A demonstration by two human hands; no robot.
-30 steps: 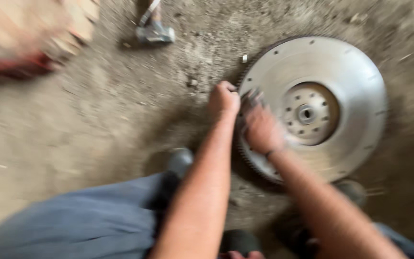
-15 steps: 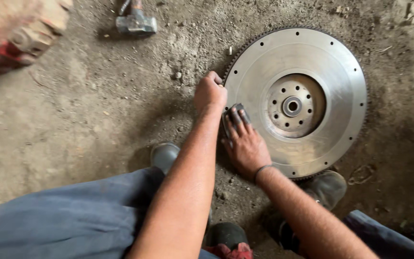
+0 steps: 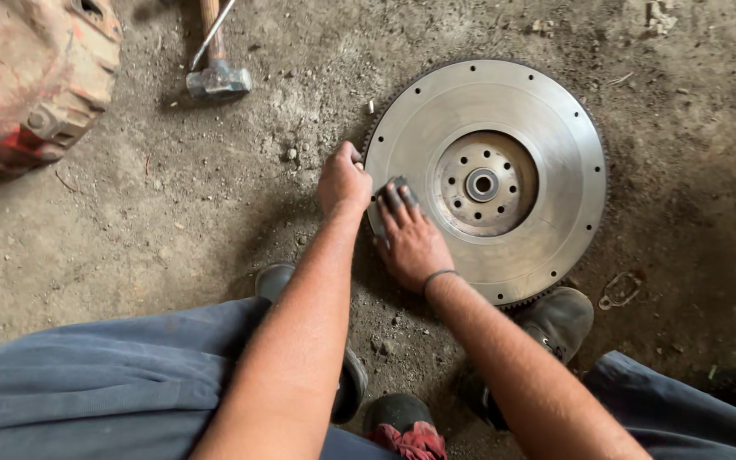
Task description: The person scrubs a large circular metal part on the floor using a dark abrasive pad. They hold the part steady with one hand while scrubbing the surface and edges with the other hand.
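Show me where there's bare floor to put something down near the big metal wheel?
Bare floor lies between the hammer, the red machine part and the left hand; more lies right of the flywheel. It is crowded at the flywheel's near edge, where both hands, right hand too, and the boots sit.

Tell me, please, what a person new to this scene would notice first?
The large round metal flywheel lying flat on the dirty floor, right of centre. Both hands rest at its left edge: the left hand gripping the rim, the right hand pressed flat. A hammer lies top left.
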